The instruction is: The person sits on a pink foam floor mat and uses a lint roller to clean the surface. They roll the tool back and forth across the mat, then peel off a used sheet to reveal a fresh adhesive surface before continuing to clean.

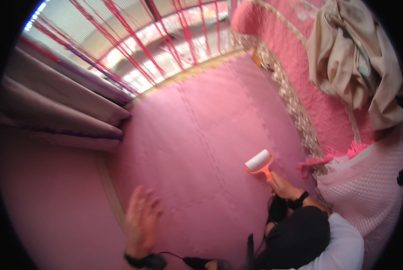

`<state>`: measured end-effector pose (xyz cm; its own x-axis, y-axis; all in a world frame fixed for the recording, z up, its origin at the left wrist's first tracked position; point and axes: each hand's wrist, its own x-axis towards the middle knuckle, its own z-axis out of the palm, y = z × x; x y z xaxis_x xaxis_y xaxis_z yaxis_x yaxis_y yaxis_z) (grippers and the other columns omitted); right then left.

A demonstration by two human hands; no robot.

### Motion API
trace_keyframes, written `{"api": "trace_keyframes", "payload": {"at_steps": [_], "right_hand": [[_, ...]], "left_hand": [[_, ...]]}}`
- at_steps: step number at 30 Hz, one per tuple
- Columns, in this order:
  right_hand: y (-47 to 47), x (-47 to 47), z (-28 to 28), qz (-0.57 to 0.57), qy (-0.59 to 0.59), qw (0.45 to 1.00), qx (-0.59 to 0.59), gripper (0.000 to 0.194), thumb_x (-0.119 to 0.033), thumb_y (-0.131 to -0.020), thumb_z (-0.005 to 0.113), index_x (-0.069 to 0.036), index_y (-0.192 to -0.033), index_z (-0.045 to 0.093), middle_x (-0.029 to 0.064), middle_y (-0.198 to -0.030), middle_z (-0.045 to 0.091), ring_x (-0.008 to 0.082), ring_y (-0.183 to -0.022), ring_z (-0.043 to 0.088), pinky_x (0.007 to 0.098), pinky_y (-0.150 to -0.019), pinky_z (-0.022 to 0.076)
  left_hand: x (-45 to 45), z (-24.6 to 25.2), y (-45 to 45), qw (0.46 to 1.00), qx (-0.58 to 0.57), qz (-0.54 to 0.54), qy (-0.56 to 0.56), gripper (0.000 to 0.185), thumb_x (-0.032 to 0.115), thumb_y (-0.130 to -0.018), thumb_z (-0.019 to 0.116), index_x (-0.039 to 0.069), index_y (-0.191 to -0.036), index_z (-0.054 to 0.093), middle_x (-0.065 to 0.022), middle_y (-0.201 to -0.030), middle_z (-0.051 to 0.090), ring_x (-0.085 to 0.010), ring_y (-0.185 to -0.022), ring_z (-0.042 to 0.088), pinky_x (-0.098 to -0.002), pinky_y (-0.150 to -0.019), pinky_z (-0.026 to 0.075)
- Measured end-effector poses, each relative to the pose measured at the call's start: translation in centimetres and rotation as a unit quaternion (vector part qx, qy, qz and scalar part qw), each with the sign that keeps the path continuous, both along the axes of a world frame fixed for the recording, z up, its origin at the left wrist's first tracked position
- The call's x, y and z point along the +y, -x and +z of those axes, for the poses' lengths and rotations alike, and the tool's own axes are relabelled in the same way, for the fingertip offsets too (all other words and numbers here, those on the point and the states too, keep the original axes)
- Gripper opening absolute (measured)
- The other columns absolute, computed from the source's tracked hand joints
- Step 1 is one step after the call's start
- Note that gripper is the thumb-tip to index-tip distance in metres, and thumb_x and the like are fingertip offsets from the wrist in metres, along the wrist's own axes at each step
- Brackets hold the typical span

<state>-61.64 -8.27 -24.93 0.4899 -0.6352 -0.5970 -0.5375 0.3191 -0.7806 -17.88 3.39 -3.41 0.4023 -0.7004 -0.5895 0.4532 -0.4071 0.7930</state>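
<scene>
My right hand (pixel 282 186) grips the orange handle of a lint roller (pixel 259 161). Its white sticky cylinder points away from me, over or on the pink foam floor mat (pixel 194 145); whether it touches the mat I cannot tell. On the left, my left hand (pixel 142 216) is raised, empty, with its fingers a little apart and slightly blurred. Both wrists wear black bands. A thin dark cord (pixel 171 253) runs from near the left wrist.
Red string curtains (pixel 137 37) hang before a bright opening at the far side. Grey-mauve drapes (pixel 63 101) hang at left. Along the right stands a bed with a pink quilted cover (pixel 282 44), gold ruffle trim (pixel 289 98) and a heap of beige cloth (pixel 343 60). My black-clad knee (pixel 295 233) is below.
</scene>
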Motion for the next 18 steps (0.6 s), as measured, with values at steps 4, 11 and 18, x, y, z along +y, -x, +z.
{"api": "trace_keyframes", "payload": {"at_steps": [4, 11, 18], "right_hand": [[1.7, 2.6, -1.7, -0.089, -0.003, 0.996, 0.012, 0.030, -0.031, -0.108, 0.047, -0.004, -0.120, 0.046, 0.0109, -0.081, 0.060, 0.0204, -0.076, 0.064, 0.0344, -0.065, 0.0476], [-9.2, -10.8, -3.9, -0.139, 0.277, 0.950, 0.029, 0.035, -0.037, -0.109, 0.040, -0.003, -0.116, 0.046, 0.0296, -0.087, 0.058, 0.0484, -0.085, 0.061, 0.0510, -0.071, 0.0465], [-2.4, -5.6, -6.9, -0.155, 0.283, 0.942, 0.091, 0.039, -0.036, -0.108, 0.044, -0.006, -0.132, 0.051, 0.0288, -0.095, 0.065, 0.0468, -0.091, 0.066, 0.0505, -0.072, 0.0498]], "left_hand": [[7.6, 4.2, -3.5, 0.976, -0.203, 0.076, -0.030, 0.048, 0.026, -0.105, 0.052, 0.010, -0.149, 0.044, -0.0096, -0.143, 0.051, -0.0221, -0.117, 0.053, -0.0345, -0.095, 0.043], [11.3, 5.9, -4.8, 0.935, -0.344, 0.084, -0.018, 0.054, 0.021, -0.106, 0.052, 0.007, -0.155, 0.033, -0.0138, -0.150, 0.043, -0.0309, -0.130, 0.051, -0.0450, -0.102, 0.046], [13.8, 4.8, -4.7, 0.922, -0.379, 0.047, -0.059, 0.054, 0.014, -0.106, 0.052, 0.006, -0.155, 0.032, -0.0154, -0.153, 0.041, -0.0330, -0.133, 0.049, -0.0471, -0.105, 0.046]]}}
